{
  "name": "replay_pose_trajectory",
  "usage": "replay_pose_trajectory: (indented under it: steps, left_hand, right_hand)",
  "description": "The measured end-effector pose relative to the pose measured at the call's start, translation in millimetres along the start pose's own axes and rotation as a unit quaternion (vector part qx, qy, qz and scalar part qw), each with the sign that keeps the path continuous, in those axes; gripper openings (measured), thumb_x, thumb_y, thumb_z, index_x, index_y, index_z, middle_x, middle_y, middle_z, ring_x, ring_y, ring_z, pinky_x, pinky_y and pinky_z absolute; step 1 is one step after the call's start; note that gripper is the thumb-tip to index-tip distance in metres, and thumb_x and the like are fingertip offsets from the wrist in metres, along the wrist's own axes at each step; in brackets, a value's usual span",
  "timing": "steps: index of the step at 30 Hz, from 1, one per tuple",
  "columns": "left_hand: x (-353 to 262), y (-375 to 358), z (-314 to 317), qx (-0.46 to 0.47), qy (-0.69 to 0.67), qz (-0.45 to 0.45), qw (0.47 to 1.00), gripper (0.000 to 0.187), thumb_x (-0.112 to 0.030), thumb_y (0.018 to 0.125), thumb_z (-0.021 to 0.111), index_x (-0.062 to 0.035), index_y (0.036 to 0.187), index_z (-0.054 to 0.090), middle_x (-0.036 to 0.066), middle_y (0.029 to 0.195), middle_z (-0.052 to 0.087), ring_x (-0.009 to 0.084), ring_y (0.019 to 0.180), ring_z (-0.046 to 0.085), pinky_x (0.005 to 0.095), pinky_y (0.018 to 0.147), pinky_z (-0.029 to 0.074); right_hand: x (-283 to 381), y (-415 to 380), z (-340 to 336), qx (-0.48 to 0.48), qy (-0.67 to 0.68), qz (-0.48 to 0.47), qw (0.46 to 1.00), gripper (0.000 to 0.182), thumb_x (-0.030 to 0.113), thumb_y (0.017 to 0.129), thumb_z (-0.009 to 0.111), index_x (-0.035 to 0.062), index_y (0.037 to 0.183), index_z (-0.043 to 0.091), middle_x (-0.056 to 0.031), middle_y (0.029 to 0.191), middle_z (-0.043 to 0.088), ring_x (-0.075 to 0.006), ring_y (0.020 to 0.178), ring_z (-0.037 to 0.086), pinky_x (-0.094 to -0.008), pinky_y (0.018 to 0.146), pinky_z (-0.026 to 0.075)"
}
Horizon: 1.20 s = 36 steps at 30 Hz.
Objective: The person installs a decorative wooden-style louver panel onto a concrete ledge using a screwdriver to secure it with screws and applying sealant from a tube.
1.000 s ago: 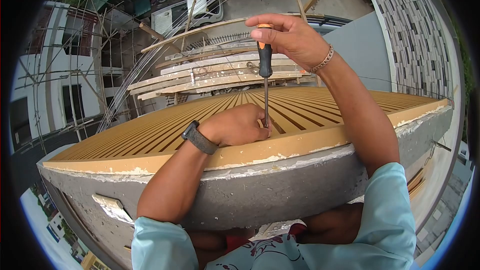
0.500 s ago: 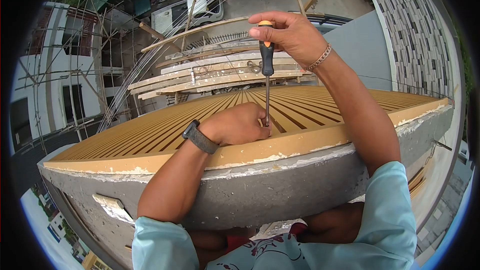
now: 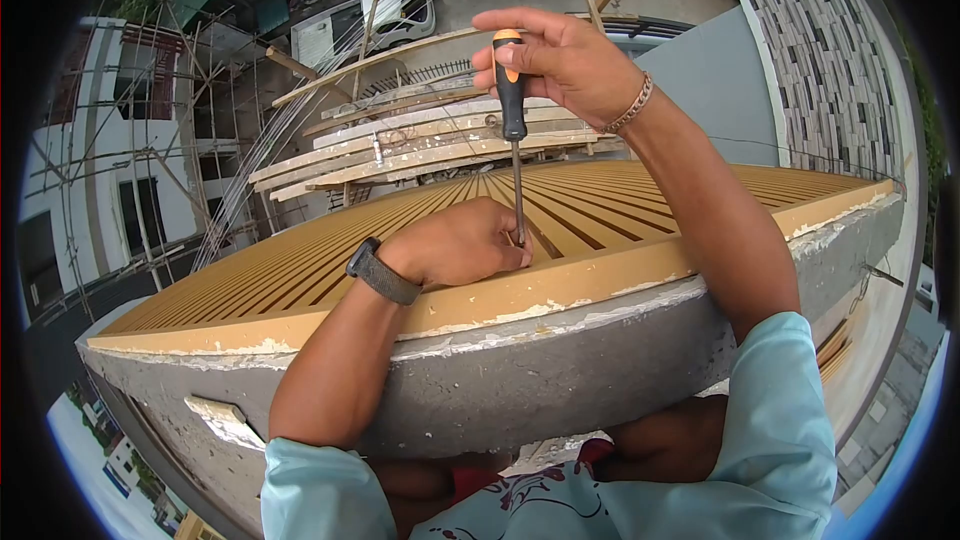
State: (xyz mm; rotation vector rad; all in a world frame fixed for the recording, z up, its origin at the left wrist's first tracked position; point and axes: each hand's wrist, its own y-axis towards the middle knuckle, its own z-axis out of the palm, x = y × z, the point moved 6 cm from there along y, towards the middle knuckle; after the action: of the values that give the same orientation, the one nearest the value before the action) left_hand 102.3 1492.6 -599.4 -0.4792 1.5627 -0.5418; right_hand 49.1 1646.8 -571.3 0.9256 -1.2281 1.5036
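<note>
An upright screwdriver with a black and orange handle points down at the tan slatted panel. My right hand grips its handle between thumb and fingers, with the index finger stretched out above. Low on the shaft, my left hand rests on the panel near its front edge, thumb and fingertips pinched around the screwdriver's tip. Whatever sits between those fingertips is hidden. A dark watch is on the left wrist, a chain bracelet on the right.
Below the panel runs a grey concrete ledge with chipped white edging. Wooden planks lie beyond the panel, above a drop to the ground. Bamboo scaffolding stands at left, a patterned tile wall at right. A white vehicle is parked below.
The handle and my right hand have shifted slightly left and up in view. My right fingers now wrap further behind the handle. My left hand keeps its pinch at the tip.
</note>
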Motion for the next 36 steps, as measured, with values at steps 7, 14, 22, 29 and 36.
replay_pose_trajectory:
  steps: [7, 14, 22, 29, 36]
  left_hand:
    - [0, 0, 1, -0.009, -0.030, 0.020, 0.999, 0.021, -0.016, 0.081, 0.057, -0.0006, 0.093, 0.066, 0.010, 0.076, 0.065, 0.0184, 0.070, 0.059, 0.0309, 0.068, 0.047]
    - [2, -1, 0, 0.017, -0.011, -0.044, 0.999, 0.017, -0.013, 0.085, 0.060, 0.0006, 0.094, 0.064, 0.005, 0.081, 0.065, 0.0114, 0.076, 0.056, 0.0263, 0.070, 0.045]
    - [4, 1, 3, 0.014, -0.039, -0.013, 0.999, 0.013, -0.012, 0.085, 0.057, 0.0007, 0.089, 0.060, 0.004, 0.079, 0.061, 0.0119, 0.074, 0.054, 0.0263, 0.068, 0.043]
    - [-9, -3, 2, 0.011, 0.054, 0.001, 0.999, 0.012, -0.013, 0.087, 0.054, -0.0033, 0.092, 0.058, 0.006, 0.076, 0.058, 0.0156, 0.072, 0.053, 0.0307, 0.067, 0.042]
    - [-10, -3, 1, 0.008, 0.092, 0.047, 0.995, 0.012, -0.016, 0.090, 0.053, -0.0045, 0.092, 0.057, 0.011, 0.079, 0.060, 0.0243, 0.075, 0.055, 0.0355, 0.068, 0.043]
  right_hand:
    - [3, -1, 8, -0.019, -0.126, 0.039, 0.991, 0.045, 0.019, 0.086, 0.065, 0.0038, 0.124, 0.047, -0.0058, 0.099, 0.059, -0.0166, 0.091, 0.063, -0.0317, 0.080, 0.054]
    - [-6, -3, 5, -0.017, 0.049, 0.026, 0.998, 0.038, 0.015, 0.089, 0.060, 0.0026, 0.123, 0.047, -0.0088, 0.098, 0.058, -0.0190, 0.089, 0.062, -0.0324, 0.080, 0.054]
    - [32, -12, -31, -0.118, 0.008, -0.046, 0.992, 0.032, 0.013, 0.087, 0.051, 0.0020, 0.117, 0.050, -0.0028, 0.077, 0.051, -0.0098, 0.065, 0.051, -0.0236, 0.054, 0.043]
    - [-12, -78, 28, 0.274, -0.490, 0.215, 0.799, 0.038, 0.041, 0.077, 0.072, 0.0041, 0.086, 0.068, -0.0036, 0.071, 0.064, -0.0192, 0.068, 0.060, -0.0334, 0.062, 0.046]
    - [-40, -123, -4, 0.270, -0.406, 0.280, 0.827, 0.059, 0.048, 0.059, 0.083, 0.0046, 0.096, 0.068, -0.0063, 0.082, 0.066, -0.0203, 0.075, 0.062, -0.0317, 0.069, 0.048]
